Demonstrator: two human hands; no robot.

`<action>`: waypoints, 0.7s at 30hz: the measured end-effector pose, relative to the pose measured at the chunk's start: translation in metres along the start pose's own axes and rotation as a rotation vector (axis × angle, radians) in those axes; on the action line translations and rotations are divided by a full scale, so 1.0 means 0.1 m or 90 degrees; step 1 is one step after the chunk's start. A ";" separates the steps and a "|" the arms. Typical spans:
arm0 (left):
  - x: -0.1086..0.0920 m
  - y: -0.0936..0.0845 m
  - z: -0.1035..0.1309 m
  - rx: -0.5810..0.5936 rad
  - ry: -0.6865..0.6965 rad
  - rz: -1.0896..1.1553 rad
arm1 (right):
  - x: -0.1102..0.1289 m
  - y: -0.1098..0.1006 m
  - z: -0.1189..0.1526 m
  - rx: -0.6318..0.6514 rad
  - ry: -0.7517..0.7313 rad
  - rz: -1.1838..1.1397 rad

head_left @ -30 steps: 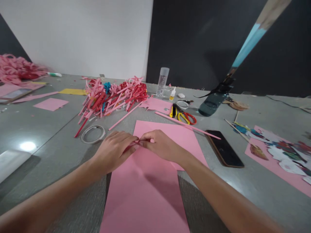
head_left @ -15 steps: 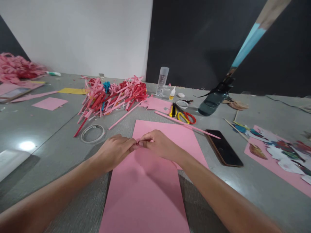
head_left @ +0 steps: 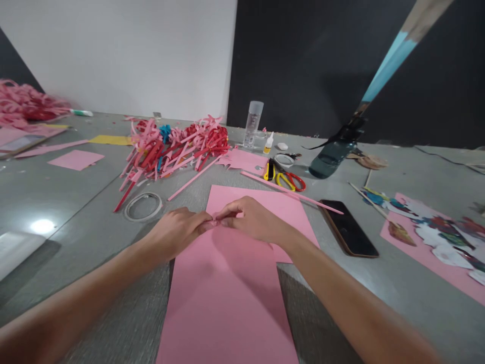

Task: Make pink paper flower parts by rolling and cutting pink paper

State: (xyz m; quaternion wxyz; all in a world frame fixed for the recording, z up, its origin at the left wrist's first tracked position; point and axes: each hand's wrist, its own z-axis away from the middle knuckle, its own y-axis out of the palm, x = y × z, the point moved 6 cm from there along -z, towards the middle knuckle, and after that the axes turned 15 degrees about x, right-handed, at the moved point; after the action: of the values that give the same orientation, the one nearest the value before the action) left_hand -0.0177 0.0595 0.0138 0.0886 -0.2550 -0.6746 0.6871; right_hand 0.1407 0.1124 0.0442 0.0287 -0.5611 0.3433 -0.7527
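Note:
A long pink sheet (head_left: 227,303) lies in front of me, its far end between my hands. My left hand (head_left: 180,230) is closed, with thumb and fingers pinching the pink paper at its far edge. Close beside it, almost touching, my right hand (head_left: 246,220) pinches the same edge with thumb and forefinger. The paper looks slightly bunched or rolled at the fingertips; the exact fold is too small to tell. Beneath and beyond the hands is a second pink sheet (head_left: 295,217).
Left of the hands lies a tape roll (head_left: 143,207); behind it is a heap of pink and red strips (head_left: 178,146). Scissors (head_left: 291,181), a pink strip (head_left: 265,182) and a phone (head_left: 350,230) are to the right. A dark bottle (head_left: 329,157) stands further back.
The right hand's fingers have loosened a little and shifted slightly on the paper edge, showing more pink paper between the fingertips. The view has tilted slightly.

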 end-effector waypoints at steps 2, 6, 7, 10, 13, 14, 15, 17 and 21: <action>0.00 0.00 0.00 0.002 -0.006 0.025 | 0.03 0.01 0.02 0.011 -0.025 -0.013; -0.02 -0.02 -0.01 -0.005 0.003 0.037 | 0.08 0.00 0.05 -0.007 -0.045 0.006; -0.02 -0.03 -0.01 -0.012 0.006 0.039 | 0.10 -0.01 0.05 -0.012 -0.048 0.014; -0.04 -0.05 0.01 -0.008 0.014 0.053 | 0.13 -0.02 0.07 -0.018 -0.053 0.026; -0.07 -0.05 0.02 0.031 0.014 0.062 | 0.17 -0.01 0.09 -0.013 -0.048 0.037; -0.08 -0.06 0.02 0.041 0.013 0.062 | 0.18 0.00 0.09 -0.012 -0.046 0.045; -0.09 -0.06 0.02 0.048 0.012 0.061 | 0.19 0.00 0.10 -0.011 -0.044 0.054; -0.11 -0.06 0.03 0.054 0.010 0.061 | 0.19 -0.02 0.10 -0.006 -0.038 0.084; -0.09 -0.01 0.03 0.066 -0.004 0.063 | -0.04 -0.29 0.10 -0.033 0.039 0.189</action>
State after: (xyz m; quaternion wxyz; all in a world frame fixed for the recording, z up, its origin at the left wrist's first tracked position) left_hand -0.0113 0.0531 0.0169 0.0656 -0.2811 -0.6248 0.7255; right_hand 0.1609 0.1312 0.0581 0.1151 -0.4813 0.4424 -0.7479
